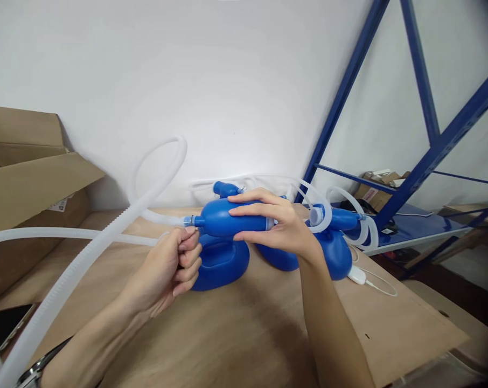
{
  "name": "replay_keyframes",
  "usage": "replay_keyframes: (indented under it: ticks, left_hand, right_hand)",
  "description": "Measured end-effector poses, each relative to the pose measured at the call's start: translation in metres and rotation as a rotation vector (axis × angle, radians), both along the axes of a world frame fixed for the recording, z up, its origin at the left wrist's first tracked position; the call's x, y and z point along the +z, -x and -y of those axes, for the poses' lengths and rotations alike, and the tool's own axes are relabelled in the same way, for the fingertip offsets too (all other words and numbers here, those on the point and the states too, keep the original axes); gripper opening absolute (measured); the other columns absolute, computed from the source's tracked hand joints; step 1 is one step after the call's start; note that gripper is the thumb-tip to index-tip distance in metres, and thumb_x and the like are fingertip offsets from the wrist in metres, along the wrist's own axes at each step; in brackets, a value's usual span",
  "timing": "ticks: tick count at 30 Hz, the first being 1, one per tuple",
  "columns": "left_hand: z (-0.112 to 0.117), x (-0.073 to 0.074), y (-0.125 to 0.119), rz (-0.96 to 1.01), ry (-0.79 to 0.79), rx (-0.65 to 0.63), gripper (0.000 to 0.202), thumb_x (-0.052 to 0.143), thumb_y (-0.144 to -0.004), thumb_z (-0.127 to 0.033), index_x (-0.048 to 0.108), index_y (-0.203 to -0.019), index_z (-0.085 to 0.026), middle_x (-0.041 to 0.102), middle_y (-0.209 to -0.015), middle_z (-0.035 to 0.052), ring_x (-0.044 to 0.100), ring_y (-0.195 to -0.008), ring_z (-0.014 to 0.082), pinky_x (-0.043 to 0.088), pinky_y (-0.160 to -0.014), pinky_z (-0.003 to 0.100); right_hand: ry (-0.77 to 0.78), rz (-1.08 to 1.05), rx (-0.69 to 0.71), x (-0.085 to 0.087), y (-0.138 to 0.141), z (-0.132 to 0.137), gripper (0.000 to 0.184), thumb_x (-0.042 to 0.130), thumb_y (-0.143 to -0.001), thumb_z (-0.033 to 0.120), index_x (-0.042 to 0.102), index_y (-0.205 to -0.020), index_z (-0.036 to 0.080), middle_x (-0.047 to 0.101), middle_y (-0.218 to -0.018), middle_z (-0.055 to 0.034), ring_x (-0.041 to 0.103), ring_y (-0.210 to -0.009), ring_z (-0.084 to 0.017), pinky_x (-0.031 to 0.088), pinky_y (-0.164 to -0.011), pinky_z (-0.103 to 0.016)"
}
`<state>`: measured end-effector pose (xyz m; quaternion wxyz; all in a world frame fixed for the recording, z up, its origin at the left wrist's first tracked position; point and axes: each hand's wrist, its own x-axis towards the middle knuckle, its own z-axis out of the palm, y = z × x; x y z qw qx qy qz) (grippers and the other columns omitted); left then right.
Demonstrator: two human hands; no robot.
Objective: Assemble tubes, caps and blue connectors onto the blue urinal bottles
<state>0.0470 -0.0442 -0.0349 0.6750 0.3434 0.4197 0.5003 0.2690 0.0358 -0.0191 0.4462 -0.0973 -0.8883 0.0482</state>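
Note:
My right hand (274, 223) is wrapped round a blue rubber squeeze bulb (223, 218), held level above the wooden table (244, 328). My left hand (175, 267) is curled at the bulb's left nozzle, pinching the end of a clear thin tube (70, 233) that runs off to the left. A white corrugated hose (82, 258) loops up behind my left hand and comes down to the lower left. Under the bulb lies a blue mask-like cushion (220, 264), with a second blue one (333, 253) to the right.
An open cardboard box (26, 183) stands at the left. A phone (5, 323) lies at the table's left edge. A blue metal rack (430, 145) with a shelf of items stands to the right. More blue parts and clear tubing (349, 207) lie against the white wall.

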Motion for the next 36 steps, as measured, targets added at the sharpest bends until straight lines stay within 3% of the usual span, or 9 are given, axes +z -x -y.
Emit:
replay_keyframes:
  ticks: [8, 18, 26, 32, 36]
  left_hand:
    - [-0.001, -0.001, 0.001, 0.033, -0.004, 0.014, 0.044, 0.035, -0.1, -0.031, 0.031, -0.057, -0.022, 0.019, -0.048, -0.0095, 0.008, -0.039, 0.0074, 0.019, -0.027, 0.015]
    - [-0.015, -0.018, 0.016, -0.319, -0.262, -0.074, 0.046, 0.04, -0.099, -0.039, 0.043, -0.057, -0.02, 0.033, -0.048, -0.0057, 0.033, -0.043, 0.0089, 0.035, -0.044, 0.02]
    - [-0.008, -0.006, 0.01, -0.188, -0.11, -0.088, 0.042, 0.036, -0.099, -0.028, 0.035, -0.057, -0.022, 0.023, -0.05, -0.0076, 0.022, -0.044, 0.0097, 0.031, -0.043, 0.021]
    - [-0.01, -0.012, 0.009, -0.217, -0.189, -0.168, 0.039, 0.039, -0.098, -0.037, 0.043, -0.063, -0.021, 0.033, -0.052, -0.0063, 0.032, -0.044, 0.01, 0.034, -0.046, 0.022]
    - [-0.008, -0.011, 0.016, -0.386, -0.306, -0.193, 0.044, 0.045, -0.095, -0.055, 0.051, -0.067, -0.021, 0.041, -0.054, -0.0051, 0.041, -0.046, 0.0111, 0.04, -0.05, 0.025]
  right_hand:
    - [-0.049, 0.022, -0.008, 0.003, -0.001, 0.005, 0.033, 0.082, -0.089, 0.031, 0.076, -0.122, 0.029, 0.073, -0.131, -0.0078, 0.068, -0.121, -0.027, 0.056, -0.105, -0.048]
    - [0.037, -0.016, -0.021, 0.001, -0.005, 0.001, 0.037, 0.089, -0.081, 0.028, 0.078, -0.116, 0.024, 0.076, -0.125, -0.0105, 0.072, -0.118, -0.027, 0.059, -0.103, -0.045]
    - [0.058, -0.033, -0.044, 0.004, -0.005, 0.005, 0.035, 0.087, -0.082, 0.032, 0.078, -0.116, 0.027, 0.078, -0.122, -0.0074, 0.073, -0.114, -0.027, 0.06, -0.102, -0.045]
    - [0.103, -0.066, -0.052, 0.002, -0.007, 0.003, 0.035, 0.089, -0.08, 0.034, 0.078, -0.113, 0.027, 0.08, -0.118, -0.0051, 0.074, -0.112, -0.027, 0.059, -0.101, -0.044]
    - [0.099, -0.09, -0.068, 0.004, -0.011, 0.004, 0.034, 0.089, -0.08, 0.033, 0.078, -0.113, 0.027, 0.08, -0.115, -0.0048, 0.075, -0.11, -0.026, 0.059, -0.1, -0.044]
